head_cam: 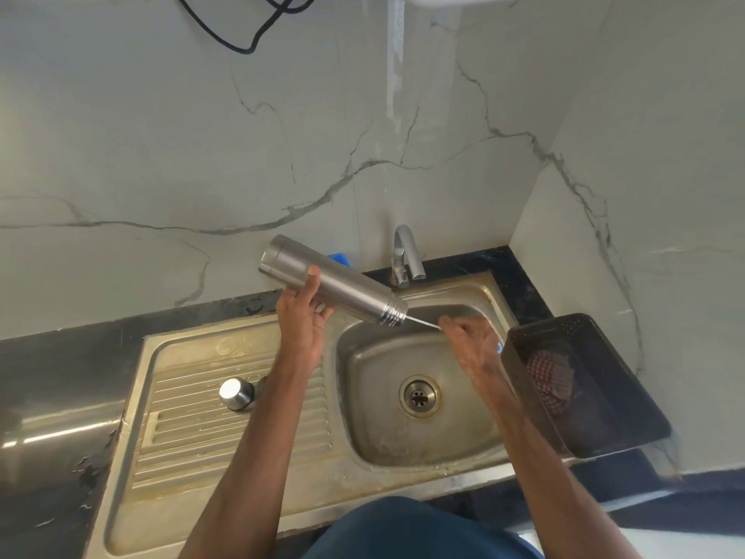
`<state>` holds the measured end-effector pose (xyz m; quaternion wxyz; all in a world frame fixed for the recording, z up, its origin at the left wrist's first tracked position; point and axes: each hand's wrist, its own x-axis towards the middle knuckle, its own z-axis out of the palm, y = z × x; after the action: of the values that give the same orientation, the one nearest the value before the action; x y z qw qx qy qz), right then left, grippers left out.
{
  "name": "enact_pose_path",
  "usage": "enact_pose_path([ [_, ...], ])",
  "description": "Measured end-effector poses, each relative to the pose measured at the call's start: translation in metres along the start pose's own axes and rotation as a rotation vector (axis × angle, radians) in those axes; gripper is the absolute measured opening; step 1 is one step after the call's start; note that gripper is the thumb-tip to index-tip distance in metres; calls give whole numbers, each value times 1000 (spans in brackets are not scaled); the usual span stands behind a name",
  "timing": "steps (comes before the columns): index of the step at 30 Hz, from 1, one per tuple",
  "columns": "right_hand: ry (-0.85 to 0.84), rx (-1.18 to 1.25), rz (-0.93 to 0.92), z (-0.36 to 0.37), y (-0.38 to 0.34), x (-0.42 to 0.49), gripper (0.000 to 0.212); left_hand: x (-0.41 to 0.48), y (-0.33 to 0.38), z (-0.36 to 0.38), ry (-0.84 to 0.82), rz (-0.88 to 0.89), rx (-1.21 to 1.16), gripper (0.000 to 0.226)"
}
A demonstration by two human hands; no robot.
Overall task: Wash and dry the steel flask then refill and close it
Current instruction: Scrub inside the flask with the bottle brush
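Observation:
My left hand grips the steel flask around its middle and holds it tilted above the sink, base up to the left, threaded mouth down to the right. A thin wire handle of a brush sticks out of the mouth. My right hand pinches the outer end of that handle over the sink bowl. The brush head is hidden inside the flask. The flask's steel cap lies on the ribbed drainboard, left of my left forearm.
A chrome tap stands behind the bowl, with no water running. A dark plastic basket holding a checked cloth sits on the right counter. Something blue shows behind the flask. Marble walls close the back and right.

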<state>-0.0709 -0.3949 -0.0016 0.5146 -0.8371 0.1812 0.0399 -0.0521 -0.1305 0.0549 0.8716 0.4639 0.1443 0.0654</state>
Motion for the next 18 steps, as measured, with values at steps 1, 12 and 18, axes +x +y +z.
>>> enact_pose_path([
  [1,-13,-11,37,-6,1,0,32,1,2,-3,2,20,1,66],
  [12,-249,83,-102,-13,-20,-3,52,-3,-6,-7,15,7,-6,44],
  [18,67,-262,-546,-19,-3,3,35,6,-3,-17,139,-17,-81,52],
])
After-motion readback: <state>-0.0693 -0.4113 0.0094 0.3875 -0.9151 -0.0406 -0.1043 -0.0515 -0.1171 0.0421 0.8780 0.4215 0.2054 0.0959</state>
